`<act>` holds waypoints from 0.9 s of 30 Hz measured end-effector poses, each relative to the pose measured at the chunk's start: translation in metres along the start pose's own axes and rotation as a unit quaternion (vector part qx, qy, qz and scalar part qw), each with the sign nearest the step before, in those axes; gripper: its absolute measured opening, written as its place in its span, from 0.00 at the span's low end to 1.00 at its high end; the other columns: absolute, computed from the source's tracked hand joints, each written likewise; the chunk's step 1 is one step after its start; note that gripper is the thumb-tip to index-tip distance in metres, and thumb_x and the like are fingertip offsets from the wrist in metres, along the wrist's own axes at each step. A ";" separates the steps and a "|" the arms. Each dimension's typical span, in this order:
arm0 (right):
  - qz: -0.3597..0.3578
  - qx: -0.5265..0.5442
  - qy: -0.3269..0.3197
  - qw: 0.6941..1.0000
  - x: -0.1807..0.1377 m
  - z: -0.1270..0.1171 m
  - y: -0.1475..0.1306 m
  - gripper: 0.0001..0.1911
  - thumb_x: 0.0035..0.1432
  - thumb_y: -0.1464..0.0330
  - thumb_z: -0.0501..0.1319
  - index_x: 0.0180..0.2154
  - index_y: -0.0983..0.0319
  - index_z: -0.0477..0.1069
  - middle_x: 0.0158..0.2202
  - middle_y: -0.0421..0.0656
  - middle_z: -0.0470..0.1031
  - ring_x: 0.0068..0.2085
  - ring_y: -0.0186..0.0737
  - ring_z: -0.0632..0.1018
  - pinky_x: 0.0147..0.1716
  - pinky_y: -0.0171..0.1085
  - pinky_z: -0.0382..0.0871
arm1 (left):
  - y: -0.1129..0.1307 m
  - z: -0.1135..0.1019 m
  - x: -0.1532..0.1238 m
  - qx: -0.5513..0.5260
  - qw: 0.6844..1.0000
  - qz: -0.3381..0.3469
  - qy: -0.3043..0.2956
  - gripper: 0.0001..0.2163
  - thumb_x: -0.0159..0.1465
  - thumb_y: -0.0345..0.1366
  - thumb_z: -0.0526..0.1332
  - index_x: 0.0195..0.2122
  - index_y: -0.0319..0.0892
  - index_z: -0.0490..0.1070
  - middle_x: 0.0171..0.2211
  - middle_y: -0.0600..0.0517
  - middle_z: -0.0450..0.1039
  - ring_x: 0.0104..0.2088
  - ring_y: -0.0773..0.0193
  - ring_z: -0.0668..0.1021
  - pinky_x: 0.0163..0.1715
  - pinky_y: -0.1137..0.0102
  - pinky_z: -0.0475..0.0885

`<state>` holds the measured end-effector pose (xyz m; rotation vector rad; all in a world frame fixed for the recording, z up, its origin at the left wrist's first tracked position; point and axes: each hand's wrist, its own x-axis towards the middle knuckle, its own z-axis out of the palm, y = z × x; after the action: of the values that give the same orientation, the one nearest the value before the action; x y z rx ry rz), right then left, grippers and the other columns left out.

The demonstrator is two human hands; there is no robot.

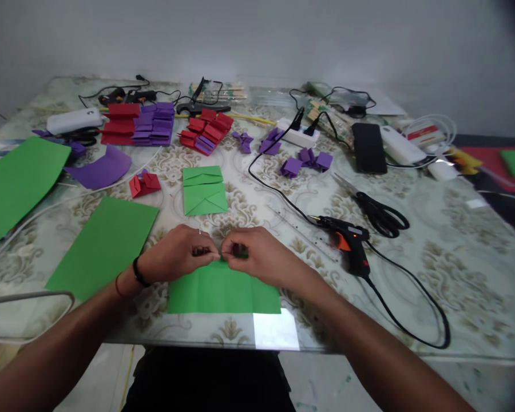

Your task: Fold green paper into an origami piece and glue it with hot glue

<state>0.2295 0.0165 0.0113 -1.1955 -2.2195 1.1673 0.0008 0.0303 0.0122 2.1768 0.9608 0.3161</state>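
A creased green sheet of paper [225, 292] lies before me near the table's front edge. Its far edge is pinched between thumb and fingers of my left hand [189, 252]. Close beside it, my right hand [249, 252] pinches the same edge, the fingertips of both hands almost meeting. Just beyond my hands is a folded green paper piece [205, 191] with flaps. To the left rests a flat green sheet [107, 246], and a small folded red paper piece [145, 185] sits above it.
A hot glue gun [347, 240], its cord looping right, lies near black-handled scissors [381, 214]. Farther back are folded purple pieces [306, 161], red folded pieces [206, 130], a phone [369, 147] and a white power strip [296, 133]. Another green sheet [17, 183] overhangs the left side.
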 end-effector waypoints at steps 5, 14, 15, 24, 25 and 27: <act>0.021 0.021 0.013 0.999 -0.017 -0.020 0.011 0.08 0.55 0.79 0.63 0.30 0.60 0.74 0.31 0.37 0.79 0.33 0.35 0.76 0.36 0.33 0.67 | -0.003 -0.018 -0.007 -0.042 0.998 -0.042 0.006 0.08 0.68 0.38 0.66 0.35 0.42 0.84 0.33 0.53 0.86 0.31 0.66 0.82 0.33 0.74 0.69; 0.058 -0.088 0.135 0.985 -0.057 -0.070 0.030 0.03 0.60 0.70 0.63 0.33 0.59 0.75 0.33 0.42 0.82 0.35 0.41 0.80 0.40 0.39 0.72 | -0.006 -0.022 -0.010 -0.039 0.997 -0.072 -0.004 0.11 0.69 0.41 0.64 0.34 0.42 0.83 0.33 0.52 0.86 0.33 0.64 0.83 0.35 0.73 0.71; 0.044 -0.089 0.129 0.987 -0.053 -0.066 0.025 0.03 0.61 0.70 0.63 0.36 0.59 0.76 0.37 0.43 0.83 0.38 0.42 0.80 0.42 0.39 0.72 | -0.006 -0.019 -0.009 -0.038 0.997 -0.070 -0.008 0.11 0.69 0.41 0.64 0.34 0.41 0.83 0.33 0.52 0.86 0.33 0.64 0.83 0.35 0.73 0.71; -0.007 -0.054 0.010 0.998 0.005 -0.001 -0.004 0.04 0.62 0.75 0.66 0.35 0.61 0.78 0.35 0.41 0.82 0.36 0.39 0.79 0.39 0.36 0.67 | -0.001 -0.004 -0.007 -0.044 0.996 -0.075 -0.006 0.12 0.69 0.41 0.63 0.38 0.40 0.83 0.31 0.51 0.84 0.30 0.63 0.80 0.32 0.71 0.70; -0.005 -0.054 0.007 0.999 0.006 0.001 -0.002 0.05 0.61 0.75 0.66 0.34 0.61 0.78 0.34 0.40 0.81 0.35 0.38 0.78 0.38 0.35 0.67 | -0.002 -0.003 -0.006 -0.046 0.996 -0.076 -0.003 0.11 0.69 0.41 0.63 0.39 0.40 0.83 0.31 0.51 0.84 0.30 0.63 0.80 0.32 0.71 0.70; 0.002 -0.052 -0.001 0.999 0.008 0.004 0.000 0.05 0.59 0.75 0.66 0.33 0.60 0.77 0.34 0.40 0.81 0.35 0.38 0.78 0.38 0.35 0.66 | -0.002 -0.002 -0.006 -0.049 0.996 -0.077 0.002 0.10 0.69 0.39 0.63 0.40 0.41 0.83 0.31 0.52 0.83 0.30 0.64 0.79 0.32 0.71 0.69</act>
<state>0.2221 0.0207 0.0086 -1.2412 -2.3046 1.0659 -0.0054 0.0280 0.0127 2.0023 1.0852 0.2878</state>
